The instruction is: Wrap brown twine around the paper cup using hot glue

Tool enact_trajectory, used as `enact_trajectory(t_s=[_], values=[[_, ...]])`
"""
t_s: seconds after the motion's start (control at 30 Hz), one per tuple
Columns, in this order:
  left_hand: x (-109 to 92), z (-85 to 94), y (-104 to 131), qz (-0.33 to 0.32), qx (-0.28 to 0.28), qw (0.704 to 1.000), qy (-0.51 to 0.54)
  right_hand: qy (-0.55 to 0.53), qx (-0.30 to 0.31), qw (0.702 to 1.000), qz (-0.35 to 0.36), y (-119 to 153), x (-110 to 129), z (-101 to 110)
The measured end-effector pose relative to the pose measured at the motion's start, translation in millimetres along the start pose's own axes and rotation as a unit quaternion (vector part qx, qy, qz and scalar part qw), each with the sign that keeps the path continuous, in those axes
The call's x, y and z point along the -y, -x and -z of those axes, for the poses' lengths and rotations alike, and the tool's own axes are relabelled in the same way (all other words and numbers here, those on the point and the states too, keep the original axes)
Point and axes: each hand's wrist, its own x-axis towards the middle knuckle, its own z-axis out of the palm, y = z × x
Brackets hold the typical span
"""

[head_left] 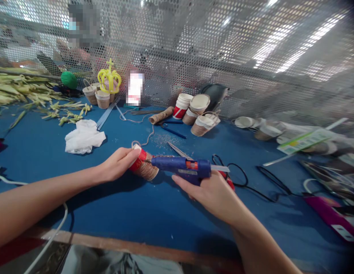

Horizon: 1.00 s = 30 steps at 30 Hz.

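My left hand (119, 163) grips a red paper cup (138, 160) that lies tilted on its side, its lower part wound with brown twine (149, 169). A loose strand of that twine (152, 133) runs back from the cup across the table. In my right hand (213, 190) is a blue hot glue gun (181, 165), a clear glue stick (220, 168) poking out of its rear. The gun's nozzle points left at the cup's side, touching or very near the twine. Just behind the gun lie scissors (178, 150), partly hidden by it.
Twine-wrapped cups (202, 123) and stacked red-and-white cups (182, 104) stand at the back. A cardboard tube (161, 115), a crumpled white tissue (84, 137) and corn husks (13, 89) lie about. A black cable (259, 190) and a purple power strip (331, 217) sit at right.
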Motion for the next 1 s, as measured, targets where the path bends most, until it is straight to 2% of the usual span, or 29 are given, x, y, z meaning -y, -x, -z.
enact_trajectory(t_s=[0.23, 0.4, 0.63, 0.83, 1.0], values=[[-2.4, -1.0, -0.2, -0.008, 0.018, 0.999, 0.038, 0.03, 0.012, 0.999, -0.003, 2.4, -4.9, 0.1], [-3.1, -0.8, 0.1, 0.003, -0.004, 1.0, 0.017, 0.052, 0.005, 0.999, -0.009, 3.4, -7.9, -0.1], [-3.0, -0.6, -0.6, -0.005, 0.012, 0.999, 0.034, 0.066, 0.023, 0.997, 0.014, -0.3, -5.2, 1.6], [-5.2, -1.3, 0.2, -0.006, 0.006, 1.0, 0.016, 0.07, 0.011, 0.997, 0.025, 0.1, -2.8, 1.6], [-4.4, -1.5, 0.6, -0.005, 0.016, 1.0, 0.026, 0.098, 0.013, 0.993, 0.063, 1.7, -3.3, 0.5]])
